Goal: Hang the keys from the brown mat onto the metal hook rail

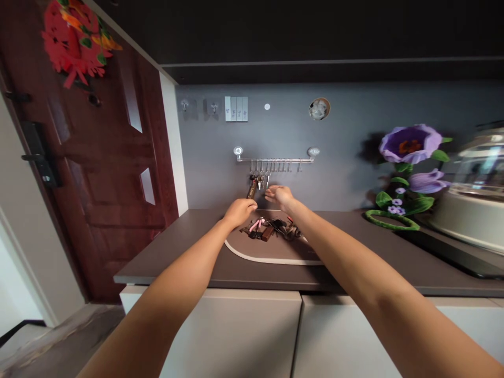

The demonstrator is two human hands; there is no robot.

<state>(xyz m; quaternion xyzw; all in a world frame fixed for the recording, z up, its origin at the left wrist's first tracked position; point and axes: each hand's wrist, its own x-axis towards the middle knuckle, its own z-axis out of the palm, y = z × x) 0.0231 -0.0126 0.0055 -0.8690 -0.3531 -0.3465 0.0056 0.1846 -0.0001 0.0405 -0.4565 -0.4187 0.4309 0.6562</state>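
My left hand [240, 211] is closed, its fingers curled just below a brown key fob [252, 189] that hangs tilted from the metal hook rail [275, 160]. Whether the fingertips grip the fob's lower end is hidden. To the right, my right hand [280, 197] is raised with its fingers stretched out, close under a silver key [268, 179] on the same rail. More keys [259, 182] hang between the two. Beneath my hands a heap of keys and key rings [279, 226], with a pink strap and a brown piece, lies on a rounded mat [252, 252].
The mat lies on a dark countertop [177, 247] under a dark overhead cabinet [315, 31]. Purple fabric flowers [411, 144] and a white appliance with a clear lid [468, 210] stand on the right. A dark red door [114, 157] is at the left.
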